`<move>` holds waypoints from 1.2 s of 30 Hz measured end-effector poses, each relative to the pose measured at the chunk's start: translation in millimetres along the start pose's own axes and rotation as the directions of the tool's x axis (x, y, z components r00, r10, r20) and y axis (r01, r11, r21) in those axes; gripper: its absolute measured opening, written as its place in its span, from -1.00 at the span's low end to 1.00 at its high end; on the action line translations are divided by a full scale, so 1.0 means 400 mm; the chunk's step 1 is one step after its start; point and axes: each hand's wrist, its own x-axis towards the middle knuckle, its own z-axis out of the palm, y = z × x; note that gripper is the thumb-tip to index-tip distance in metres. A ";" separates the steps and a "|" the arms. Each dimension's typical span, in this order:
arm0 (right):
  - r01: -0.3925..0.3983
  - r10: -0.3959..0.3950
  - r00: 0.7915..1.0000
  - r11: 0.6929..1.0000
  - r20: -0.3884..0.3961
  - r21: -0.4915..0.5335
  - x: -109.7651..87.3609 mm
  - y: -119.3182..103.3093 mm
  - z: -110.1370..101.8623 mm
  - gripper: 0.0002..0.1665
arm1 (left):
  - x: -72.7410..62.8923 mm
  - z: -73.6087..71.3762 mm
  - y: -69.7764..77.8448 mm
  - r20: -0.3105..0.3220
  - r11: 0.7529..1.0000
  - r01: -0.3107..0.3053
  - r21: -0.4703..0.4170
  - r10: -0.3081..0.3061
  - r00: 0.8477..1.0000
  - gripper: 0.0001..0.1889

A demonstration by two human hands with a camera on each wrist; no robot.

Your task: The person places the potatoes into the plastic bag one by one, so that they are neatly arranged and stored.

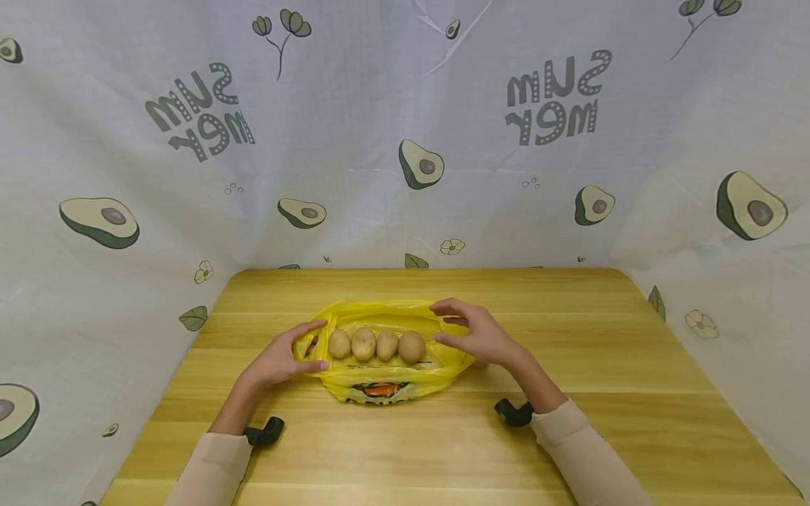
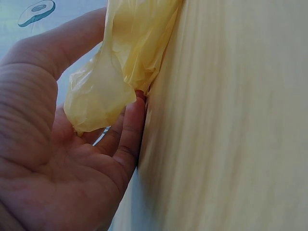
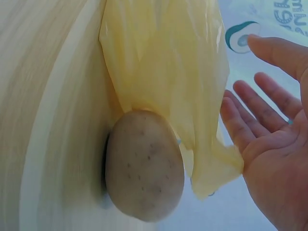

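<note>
A yellow plastic bag (image 1: 335, 383) lies on its base with its mouth spread upward. Inside, several potatoes (image 1: 363, 344) sit in a row. My left hand (image 1: 281, 357) curves round the bag's left end, with the thumb at the front and the index finger at the back. In the left wrist view, a loose fold of plastic (image 2: 98, 96) hangs before the palm and hides the thumb tip. At the bag's right end, my right hand (image 1: 484, 337) has its fingers spread beside the rim, gripping nothing. Another potato (image 3: 144, 166) rests outside the bag below that hand, mostly hidden in the head view.
Everything stands on a wooden table (image 1: 392, 450) with rounded far corners. A white cloth (image 1: 354, 232) printed with avocados hangs behind it and along both sides. A black wrist mount (image 1: 264, 431) is on the left forearm, and another mount (image 1: 514, 412) is on the right.
</note>
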 end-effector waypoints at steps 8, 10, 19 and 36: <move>-0.008 0.008 0.998 1.000 -0.055 -0.009 -0.022 0.014 -0.023 -0.35 | 0.001 0.004 -0.002 -0.004 1.000 0.005 -0.002 -0.005 1.000 -0.10; -0.008 0.007 0.998 1.000 -0.068 -0.020 -0.029 0.018 -0.031 -0.35 | 0.001 0.004 -0.001 -0.003 1.000 0.005 -0.002 -0.005 1.000 -0.10; -0.029 0.016 0.990 0.995 -0.142 -0.095 -0.073 0.034 -0.082 -0.35 | -0.001 0.005 0.005 0.004 1.000 0.013 -0.006 -0.013 1.000 -0.10; -0.093 0.075 0.989 0.985 -0.125 -0.144 -0.139 0.075 -0.126 -0.28 | -0.002 0.007 0.005 0.003 1.000 0.028 -0.005 -0.028 1.000 -0.10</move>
